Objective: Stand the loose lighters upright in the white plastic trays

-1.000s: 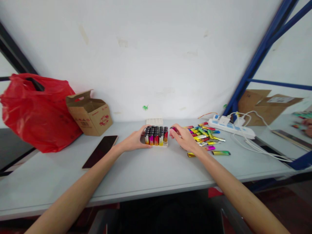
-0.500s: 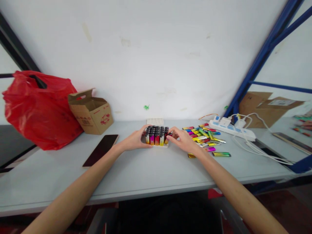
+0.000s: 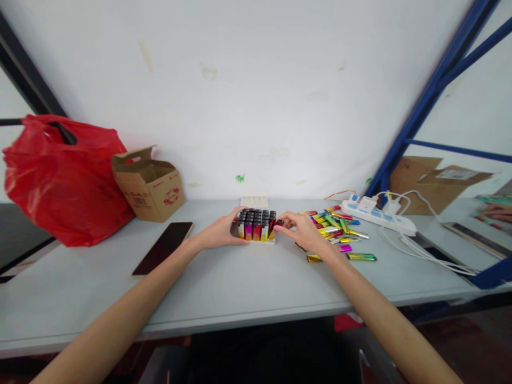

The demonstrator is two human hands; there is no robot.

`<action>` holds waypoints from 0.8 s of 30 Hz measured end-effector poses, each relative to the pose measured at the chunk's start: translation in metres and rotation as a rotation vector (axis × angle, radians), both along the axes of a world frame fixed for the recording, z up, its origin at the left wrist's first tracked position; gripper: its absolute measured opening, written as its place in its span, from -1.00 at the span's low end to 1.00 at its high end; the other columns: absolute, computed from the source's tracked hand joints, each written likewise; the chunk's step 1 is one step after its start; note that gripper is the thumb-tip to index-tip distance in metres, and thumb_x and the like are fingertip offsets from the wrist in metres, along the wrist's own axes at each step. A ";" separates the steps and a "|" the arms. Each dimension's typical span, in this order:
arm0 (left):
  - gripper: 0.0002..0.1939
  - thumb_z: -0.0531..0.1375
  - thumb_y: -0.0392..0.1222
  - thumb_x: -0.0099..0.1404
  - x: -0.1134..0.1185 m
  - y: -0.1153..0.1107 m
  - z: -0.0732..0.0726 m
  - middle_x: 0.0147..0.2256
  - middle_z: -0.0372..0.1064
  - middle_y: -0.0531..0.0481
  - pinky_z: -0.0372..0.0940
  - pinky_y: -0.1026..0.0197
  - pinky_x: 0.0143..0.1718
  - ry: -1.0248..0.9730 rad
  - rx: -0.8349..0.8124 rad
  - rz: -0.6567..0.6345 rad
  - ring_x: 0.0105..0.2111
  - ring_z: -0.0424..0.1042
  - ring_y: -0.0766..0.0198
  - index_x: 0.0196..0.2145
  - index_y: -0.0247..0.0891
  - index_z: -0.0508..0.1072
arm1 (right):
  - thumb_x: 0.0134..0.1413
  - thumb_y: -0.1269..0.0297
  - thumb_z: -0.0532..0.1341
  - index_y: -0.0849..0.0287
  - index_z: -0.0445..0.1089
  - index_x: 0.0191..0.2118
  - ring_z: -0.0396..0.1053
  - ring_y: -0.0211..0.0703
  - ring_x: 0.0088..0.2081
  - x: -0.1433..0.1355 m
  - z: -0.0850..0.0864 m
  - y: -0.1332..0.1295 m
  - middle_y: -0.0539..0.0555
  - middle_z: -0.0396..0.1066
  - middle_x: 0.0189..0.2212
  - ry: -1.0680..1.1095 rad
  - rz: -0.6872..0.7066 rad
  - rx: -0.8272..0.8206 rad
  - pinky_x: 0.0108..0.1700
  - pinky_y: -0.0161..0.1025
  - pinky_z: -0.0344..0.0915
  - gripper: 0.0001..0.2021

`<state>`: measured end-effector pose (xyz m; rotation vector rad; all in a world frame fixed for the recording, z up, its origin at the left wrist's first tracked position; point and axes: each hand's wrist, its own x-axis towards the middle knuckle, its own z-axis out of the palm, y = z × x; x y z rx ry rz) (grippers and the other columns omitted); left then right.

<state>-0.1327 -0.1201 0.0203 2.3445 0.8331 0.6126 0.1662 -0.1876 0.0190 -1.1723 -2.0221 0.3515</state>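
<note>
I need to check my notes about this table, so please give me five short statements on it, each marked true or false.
1. The left hand touches the left side of the block of upright lighters. True.
2. The right hand is empty. False: it holds a tilted lighter.
3. The dark flat device lies among the loose lighters. False: it lies near the left forearm.
4. The open carton stands beside the red bag. True.
5. Nothing is plugged into the power strip. False: white plugs sit in it.
</note>
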 end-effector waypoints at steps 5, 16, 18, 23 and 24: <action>0.05 0.46 0.06 0.13 0.000 0.001 -0.001 0.19 0.46 -0.16 0.35 -0.07 0.20 -0.015 -0.016 -0.014 0.19 0.45 -0.13 0.42 -0.15 0.04 | 0.28 0.17 0.34 0.17 0.52 -0.14 0.52 -0.18 -0.40 0.000 -0.002 0.001 0.01 0.58 -0.43 -0.021 -0.032 0.001 -0.25 -0.26 0.38 -0.82; 0.04 0.46 0.07 0.15 0.000 0.000 0.001 0.20 0.46 -0.16 0.32 -0.06 0.24 -0.006 -0.013 -0.019 0.20 0.45 -0.12 0.42 -0.16 0.03 | 0.23 0.26 0.35 0.10 0.33 0.04 0.53 -0.18 -0.35 -0.014 -0.015 0.001 -0.05 0.54 -0.40 0.085 0.029 -0.085 -0.24 -0.25 0.43 -0.68; 0.05 0.46 0.08 0.14 0.000 0.002 -0.001 0.21 0.44 -0.15 0.33 -0.05 0.23 -0.009 0.000 -0.019 0.20 0.45 -0.12 0.42 -0.15 0.04 | 0.25 0.21 0.34 0.09 0.32 0.09 0.53 -0.18 -0.35 -0.011 -0.010 -0.001 -0.04 0.55 -0.39 0.111 0.040 -0.091 -0.23 -0.25 0.44 -0.65; 0.02 0.46 0.14 0.13 -0.001 0.003 -0.003 0.20 0.45 -0.13 0.37 -0.04 0.19 -0.020 -0.001 -0.011 0.17 0.47 -0.11 0.39 -0.11 0.09 | 0.42 0.11 0.15 0.11 0.41 -0.08 0.51 -0.14 -0.34 0.014 0.003 0.004 0.03 0.56 -0.37 0.031 -0.136 0.070 -0.18 -0.22 0.41 -0.79; 0.01 0.46 0.14 0.14 -0.001 0.003 -0.002 0.19 0.46 -0.13 0.37 -0.04 0.18 -0.018 -0.014 -0.015 0.16 0.48 -0.10 0.39 -0.10 0.09 | 0.44 0.14 0.10 0.12 0.43 -0.13 0.52 -0.12 -0.30 0.024 0.003 0.007 0.06 0.56 -0.34 -0.012 -0.210 0.123 -0.14 -0.20 0.41 -0.78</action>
